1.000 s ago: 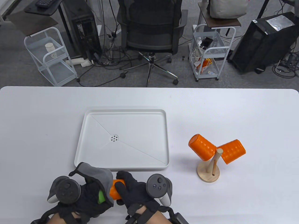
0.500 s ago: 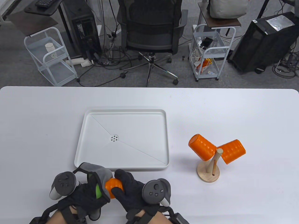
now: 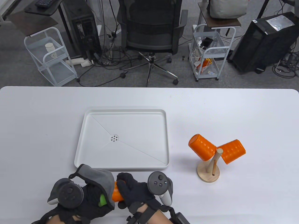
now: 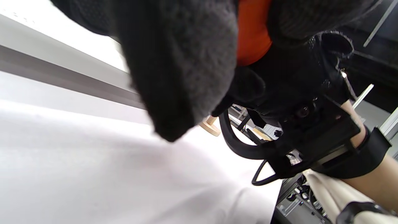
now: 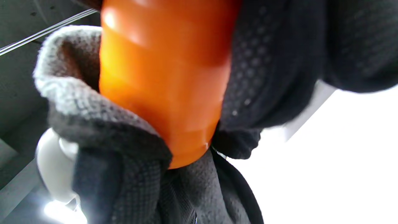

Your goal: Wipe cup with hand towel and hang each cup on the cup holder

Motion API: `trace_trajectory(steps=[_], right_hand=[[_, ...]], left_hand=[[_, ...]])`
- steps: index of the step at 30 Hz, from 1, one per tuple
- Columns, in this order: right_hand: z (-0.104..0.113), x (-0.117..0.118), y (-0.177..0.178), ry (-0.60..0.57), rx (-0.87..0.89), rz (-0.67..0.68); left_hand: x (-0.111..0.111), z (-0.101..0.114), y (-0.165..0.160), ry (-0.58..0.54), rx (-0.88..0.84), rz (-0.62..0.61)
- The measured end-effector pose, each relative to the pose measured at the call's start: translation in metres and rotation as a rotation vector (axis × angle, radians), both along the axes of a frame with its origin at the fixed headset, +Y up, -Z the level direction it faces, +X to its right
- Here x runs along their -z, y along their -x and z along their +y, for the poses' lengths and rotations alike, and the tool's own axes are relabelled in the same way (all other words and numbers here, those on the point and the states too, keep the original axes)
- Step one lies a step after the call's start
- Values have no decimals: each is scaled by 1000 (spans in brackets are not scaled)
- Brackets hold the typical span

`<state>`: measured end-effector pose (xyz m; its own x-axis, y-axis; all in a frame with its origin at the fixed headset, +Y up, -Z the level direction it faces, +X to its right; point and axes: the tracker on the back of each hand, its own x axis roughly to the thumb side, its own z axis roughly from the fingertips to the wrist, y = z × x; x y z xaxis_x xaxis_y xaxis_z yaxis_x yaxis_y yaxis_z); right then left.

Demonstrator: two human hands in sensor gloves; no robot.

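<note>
An orange cup lies sideways between my hands near the table's front edge; its ribbed side fills the right wrist view. My right hand grips the cup, fingers curled over it. My left hand holds a grey hand towel wrapped over the cup's open end, seen also in the left wrist view. Two more orange cups hang on the wooden cup holder at the right.
A white tray with a drain hole lies just beyond my hands. Beyond the table's far edge stand an office chair, two white carts and computer towers.
The cup has turned between my hands while the towel rubbed over it. Both hands shifted slightly left and back again; the cups on the holder stayed put.
</note>
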<state>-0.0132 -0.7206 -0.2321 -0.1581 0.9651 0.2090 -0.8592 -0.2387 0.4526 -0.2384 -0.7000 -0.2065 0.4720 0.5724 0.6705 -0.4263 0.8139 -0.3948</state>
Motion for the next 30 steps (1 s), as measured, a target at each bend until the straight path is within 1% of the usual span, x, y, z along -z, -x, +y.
trace_trajectory(steps=[2,5,10,14,22,30], right_hand=[[0,0,0,-2,4,-1],[1,-1,1,-53,0,-7],[9,-6,5,-243,-49,-12],[13,-9,8,-348,-92,1],[14,-11,11,-398,-92,19],[25,-9,5,-454,-62,-22]], left_hand=[[1,-1,1,5,-6,6],[4,-3,3,50,-58,16],[13,-12,8,186,-178,9],[20,-19,12,279,-243,11],[27,-26,19,378,-326,25],[31,-24,28,409,-421,58]])
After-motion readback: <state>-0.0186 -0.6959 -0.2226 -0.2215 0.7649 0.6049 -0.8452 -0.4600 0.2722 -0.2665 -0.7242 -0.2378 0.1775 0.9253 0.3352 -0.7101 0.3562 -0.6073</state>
